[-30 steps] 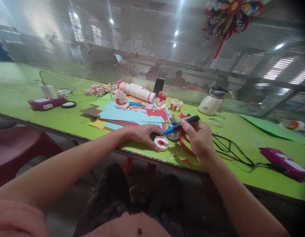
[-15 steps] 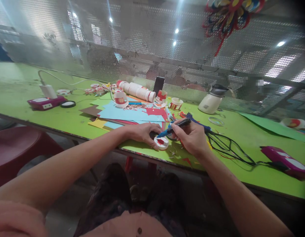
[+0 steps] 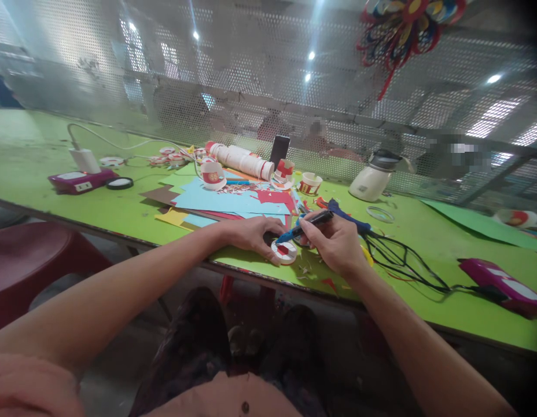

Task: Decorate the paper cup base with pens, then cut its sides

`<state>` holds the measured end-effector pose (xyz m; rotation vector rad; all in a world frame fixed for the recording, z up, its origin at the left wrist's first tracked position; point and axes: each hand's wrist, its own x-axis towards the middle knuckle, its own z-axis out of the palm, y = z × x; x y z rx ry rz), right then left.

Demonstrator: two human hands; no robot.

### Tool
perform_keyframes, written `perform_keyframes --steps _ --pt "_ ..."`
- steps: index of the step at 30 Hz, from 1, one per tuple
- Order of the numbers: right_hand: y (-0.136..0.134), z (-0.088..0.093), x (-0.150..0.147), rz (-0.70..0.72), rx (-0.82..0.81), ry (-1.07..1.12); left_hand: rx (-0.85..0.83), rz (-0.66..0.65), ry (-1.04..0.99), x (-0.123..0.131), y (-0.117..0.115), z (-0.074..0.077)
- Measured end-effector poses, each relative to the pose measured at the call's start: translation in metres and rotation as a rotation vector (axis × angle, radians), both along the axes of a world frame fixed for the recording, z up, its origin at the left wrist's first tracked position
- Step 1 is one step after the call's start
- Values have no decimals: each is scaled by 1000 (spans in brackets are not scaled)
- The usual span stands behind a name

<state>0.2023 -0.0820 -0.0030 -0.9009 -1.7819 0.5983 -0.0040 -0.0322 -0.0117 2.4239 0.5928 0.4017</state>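
Note:
Near the front edge of the green table lies a small round white disc with a red patch in its middle. My left hand grips the disc's left side between thumb and fingers. A blue and black marker pen is held in my right hand, pointing down and left. Its tip is at the disc's upper left rim; whether it touches cannot be made out. Small paper scraps lie to the right of the disc.
Behind my hands are coloured paper sheets, paper cups and a phone. A cream jug stands back right. Black cable runs to a purple power strip. A red stool is at left.
My right hand and the marker pen have shifted very slightly to the left. The disc and my left hand look the same.

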Motion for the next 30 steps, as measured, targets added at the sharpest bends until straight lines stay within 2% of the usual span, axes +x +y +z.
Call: perform_keyframes --steps 30 --pt "-1 4 -2 -29 5 -89 15 -5 8 -1 1 -2"
